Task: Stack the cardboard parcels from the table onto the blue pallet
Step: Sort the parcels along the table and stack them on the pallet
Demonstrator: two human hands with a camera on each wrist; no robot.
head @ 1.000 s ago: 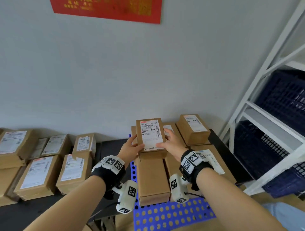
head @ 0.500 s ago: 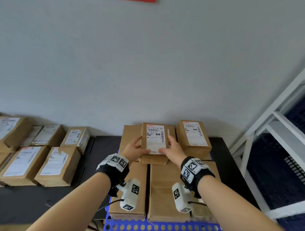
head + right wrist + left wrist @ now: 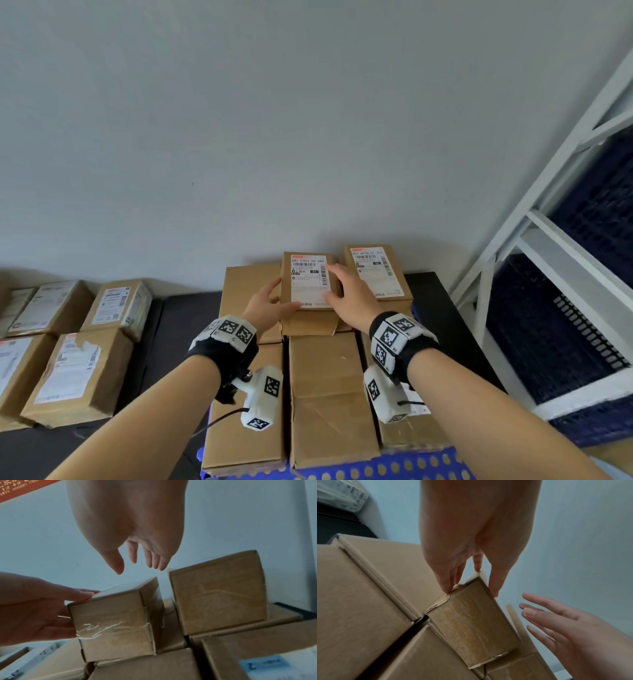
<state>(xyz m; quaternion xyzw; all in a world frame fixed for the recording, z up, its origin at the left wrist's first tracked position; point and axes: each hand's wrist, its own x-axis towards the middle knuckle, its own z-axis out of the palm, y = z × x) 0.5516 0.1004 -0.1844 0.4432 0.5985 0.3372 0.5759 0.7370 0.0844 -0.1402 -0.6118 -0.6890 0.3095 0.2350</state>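
Cardboard parcel (image 3: pixel 310 286), label up, sits on the lower layer of parcels (image 3: pixel 329 397) stacked on the blue pallet (image 3: pixel 394 471), directly between both hands. L hand (image 3: pixel 265 306) grips its near-left corner: thumb on the top edge, fingers along the left side wall, as the L wrist view shows. Probable reason: steadying and squaring the parcel while it settles. R hand (image 3: pixel 349 298) is spread and relaxed, fingers straight, grasping nothing; in the wrist views it hovers just above and right of the parcel, apart from it. Head view cannot confirm contact.

Neighbour parcel (image 3: pixel 375 274) stands just right of the R hand's fingers, same layer, label up. Placement beside it appears intended to keep the second tier in a tight row near the wall (image 3: pixel 308 120).

Remaining labelled parcels (image 3: pixel 78 370) lie on the dark table (image 3: pixel 185 325), well left of the L hand. Judgement: placement step nearly complete; L-hand release pending, more parcels to move.
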